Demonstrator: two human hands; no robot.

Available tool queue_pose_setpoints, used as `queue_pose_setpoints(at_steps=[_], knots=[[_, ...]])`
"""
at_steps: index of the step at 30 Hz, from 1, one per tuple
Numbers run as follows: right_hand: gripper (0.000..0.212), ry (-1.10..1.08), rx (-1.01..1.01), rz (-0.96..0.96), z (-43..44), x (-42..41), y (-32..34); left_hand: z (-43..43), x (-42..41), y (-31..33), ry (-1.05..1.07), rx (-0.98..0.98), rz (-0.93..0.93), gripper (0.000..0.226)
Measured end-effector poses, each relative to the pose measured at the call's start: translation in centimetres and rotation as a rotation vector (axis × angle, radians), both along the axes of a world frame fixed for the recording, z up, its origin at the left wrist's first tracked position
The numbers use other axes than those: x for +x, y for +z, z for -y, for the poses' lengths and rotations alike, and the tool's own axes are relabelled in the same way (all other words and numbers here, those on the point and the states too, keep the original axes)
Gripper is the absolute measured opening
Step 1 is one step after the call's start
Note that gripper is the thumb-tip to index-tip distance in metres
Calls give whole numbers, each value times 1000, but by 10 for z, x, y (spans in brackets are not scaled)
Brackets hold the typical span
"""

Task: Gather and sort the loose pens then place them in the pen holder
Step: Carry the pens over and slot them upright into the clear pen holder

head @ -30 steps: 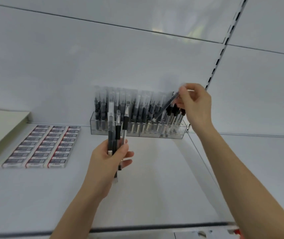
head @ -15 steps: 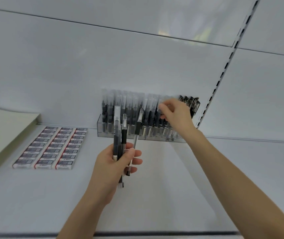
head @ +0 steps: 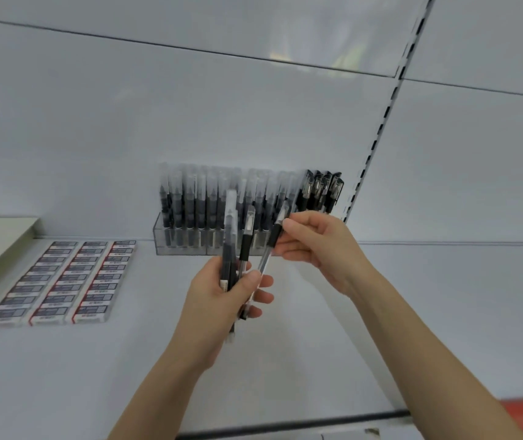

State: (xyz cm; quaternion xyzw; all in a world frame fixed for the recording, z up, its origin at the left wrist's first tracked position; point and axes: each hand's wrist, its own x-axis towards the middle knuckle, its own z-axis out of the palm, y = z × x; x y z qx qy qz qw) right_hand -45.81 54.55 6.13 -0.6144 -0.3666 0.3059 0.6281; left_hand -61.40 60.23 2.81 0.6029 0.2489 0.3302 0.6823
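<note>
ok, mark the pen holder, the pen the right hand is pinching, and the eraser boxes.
pen holder (head: 180, 242), head view, clear front wall.
pinched pen (head: 274, 236), head view, black grip.
eraser boxes (head: 60, 282), head view, middle row.

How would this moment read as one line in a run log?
step: picking next pen | left hand: holds pen bundle | right hand: pinches tilted pen from bundle | pen holder: nearly full, on shelf

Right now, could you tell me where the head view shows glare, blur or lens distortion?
In the head view, a pale reflection smears the upper back panel; the pens standing in the clear pen holder look soft; the slotted upright leans from the wide lens; the left hand and right hand are fairly sharp, with faint shadows.
</note>
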Motion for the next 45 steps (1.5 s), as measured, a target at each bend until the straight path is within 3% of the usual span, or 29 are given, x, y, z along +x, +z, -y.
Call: queue_pose_setpoints(at_steps=[4, 7, 11, 13, 20, 24, 28, 31, 34, 39, 45], knots=[[4, 1, 33, -31, 8, 9, 5, 4, 10, 2, -43, 14, -6, 4], [7, -166, 119, 15, 15, 26, 16, 4, 15, 1, -34, -30, -1, 6], [15, -559, 211, 318, 24, 62, 30, -2, 13, -4, 33, -38, -45, 9], [15, -645, 190, 452, 21, 73, 28, -3, 12, -6, 40, -30, -54, 11], [9, -591, 104, 590, 1, 84, 15, -4, 12, -10, 63, 46, -88, 10], [8, -495, -56, 655, -7, 84, 1, -4, 10, -10, 80, 42, -65, 11], [10, -488, -101, 580, -7, 85, -13, -1, 8, -6, 58, -42, 7, 10], [16, -544, -28, 578, 6, 73, -12, 2, 6, -3, 14, -87, 50, 11], [8, -488, 89, 388, 23, 42, -10, 5, 8, -2, -36, -104, 48, 8], [11, -173, 10, 80, 35, 1, -6, 17, 19, -1, -127, -65, -2, 9], [4, -235, 78, -63, 43, 20, -1, 21, 24, -2, -120, -55, -41, 5]])
